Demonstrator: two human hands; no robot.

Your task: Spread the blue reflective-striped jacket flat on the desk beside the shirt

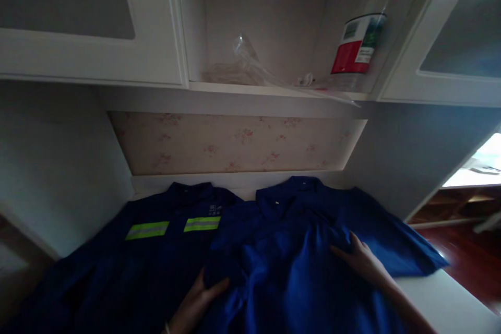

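Blue work shirt (289, 266) lies rumpled under the left hand (199, 300) and right hand (364, 261); whether either pinches it, I can't tell. White countertop (446, 300) shows beside the right one, floral wallpaper (235, 141) ahead of both, open cabinet (274, 21) above.

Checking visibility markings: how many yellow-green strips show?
2: the left strip and the right strip, both on the left garment's chest. Folds may hide more.
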